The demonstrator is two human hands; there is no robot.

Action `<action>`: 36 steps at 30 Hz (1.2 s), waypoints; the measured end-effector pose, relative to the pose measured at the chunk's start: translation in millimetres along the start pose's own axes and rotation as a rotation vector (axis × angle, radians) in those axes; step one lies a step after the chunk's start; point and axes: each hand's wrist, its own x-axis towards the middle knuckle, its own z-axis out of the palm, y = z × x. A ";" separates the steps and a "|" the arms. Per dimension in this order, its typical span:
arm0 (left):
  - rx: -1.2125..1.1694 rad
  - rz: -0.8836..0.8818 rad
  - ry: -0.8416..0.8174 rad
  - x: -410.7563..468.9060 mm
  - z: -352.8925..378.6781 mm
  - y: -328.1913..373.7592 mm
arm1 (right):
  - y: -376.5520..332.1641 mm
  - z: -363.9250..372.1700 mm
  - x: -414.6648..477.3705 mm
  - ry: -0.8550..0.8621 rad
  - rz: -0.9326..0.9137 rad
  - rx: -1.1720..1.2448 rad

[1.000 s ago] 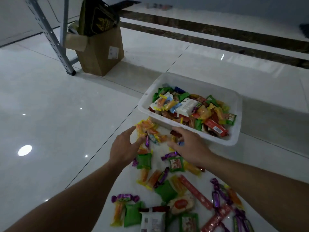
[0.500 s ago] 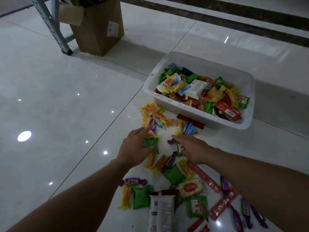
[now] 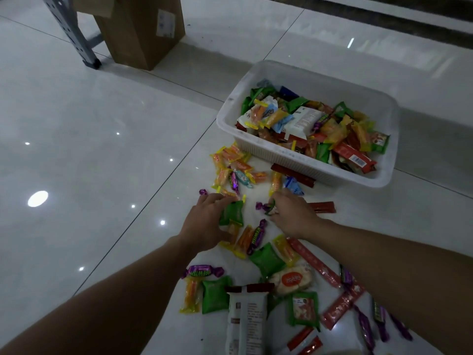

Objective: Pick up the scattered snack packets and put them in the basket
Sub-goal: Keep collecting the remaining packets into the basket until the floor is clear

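Observation:
A white plastic basket (image 3: 302, 172) stands on the floor at the right, holding several snack packets. More packets lie scattered in front of it: orange and yellow ones (image 3: 230, 160) by its near left corner, a red stick (image 3: 291, 174) against its wall. My left hand (image 3: 207, 221) grips a green packet (image 3: 232, 213) on the floor. My right hand (image 3: 291, 213) pinches a purple-wrapped candy (image 3: 265, 207) together with a green wrapper. Closer to me lie a green packet (image 3: 267, 260), a round white-and-orange packet (image 3: 291, 279) and a white bar (image 3: 247, 321).
A brown cardboard box (image 3: 143, 29) and a grey metal rack leg (image 3: 74, 32) stand at the back left. The floor is glossy white tile (image 3: 89, 149) with light reflections. A dark stripe runs across the far right.
Both hands have drawn back from the packets by the basket toward me. The left hand has closed on the green packet and the right on the purple candy. The view tilted down.

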 end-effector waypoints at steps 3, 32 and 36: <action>0.050 0.016 -0.031 3.2 3.6 1.8 | -4.7 -5.3 0.0 0.088 0.020 0.153; -0.359 -0.168 0.047 3.4 24.7 40.5 | 6.1 -20.7 -11.1 0.123 0.249 0.798; -0.426 -0.302 0.142 0.9 15.8 38.1 | 1.5 -25.0 -10.1 0.156 0.203 0.814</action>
